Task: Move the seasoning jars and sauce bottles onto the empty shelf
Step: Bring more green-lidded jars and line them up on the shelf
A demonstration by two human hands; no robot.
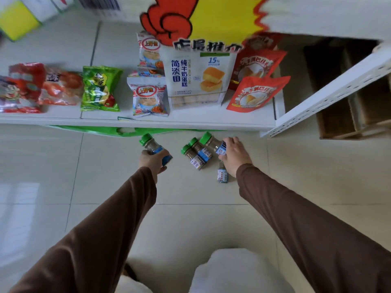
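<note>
Small jar (pixel 222 175) top hidden behind right hand (pixel 234 155); snack bags (pixel 20 89) cut off left.

Jars (pixel 198 154) on the floor: green caps, brown stuff inside, blue & white labels. Sleeves (pixel 110 225) are plain brown. Floor tiles (pixel 42 166) pale beige w/ thin grey lines. Shelf (pixel 148 121) white. Far sign (pixel 201 17) yellow & red. Snack bags: green on the left (pixel 101 88), red on the right (pixel 257 93), maybe w/ white writing.
</note>
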